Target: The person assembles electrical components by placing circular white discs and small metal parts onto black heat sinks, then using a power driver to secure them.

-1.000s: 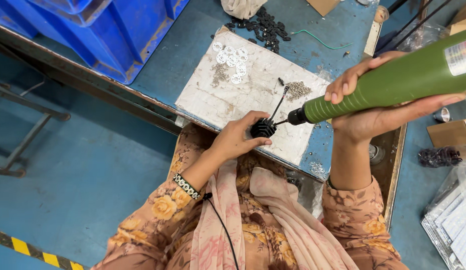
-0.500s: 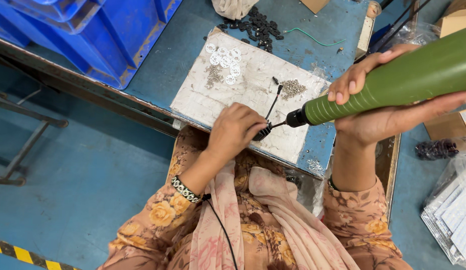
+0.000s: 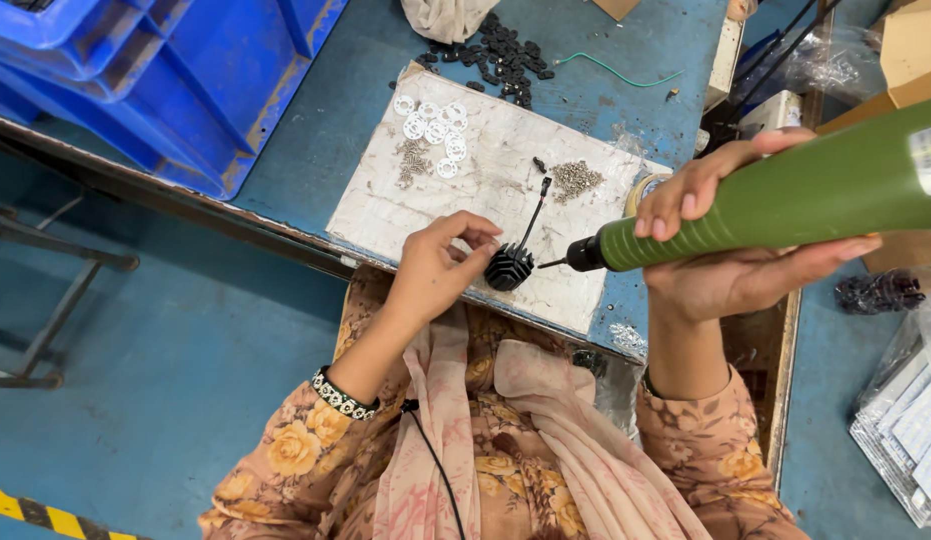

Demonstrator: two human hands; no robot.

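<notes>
My left hand [image 3: 440, 265] pinches a small black finned part [image 3: 509, 267] with a thin black wire, holding it at the near edge of a scuffed white work board [image 3: 415, 210]. My right hand [image 3: 730, 255] grips a green electric screwdriver [image 3: 785, 205] held nearly level. Its bit tip sits right at the finned part's right side. On the board lie several white ring-shaped washers [image 3: 430, 128] and two small heaps of metal screws [image 3: 575, 178].
A pile of black finned parts [image 3: 500, 55] lies at the back of the blue table [image 3: 365, 90]. Blue plastic bins [image 3: 155, 70] stand at the left. A green wire [image 3: 620, 70], cardboard boxes [image 3: 910, 50] and plastic bags [image 3: 905, 420] sit at the right.
My left hand has turned the finned part and opened its fingers around it. The screwdriver stays pointed at the part, its tip close to the side.
</notes>
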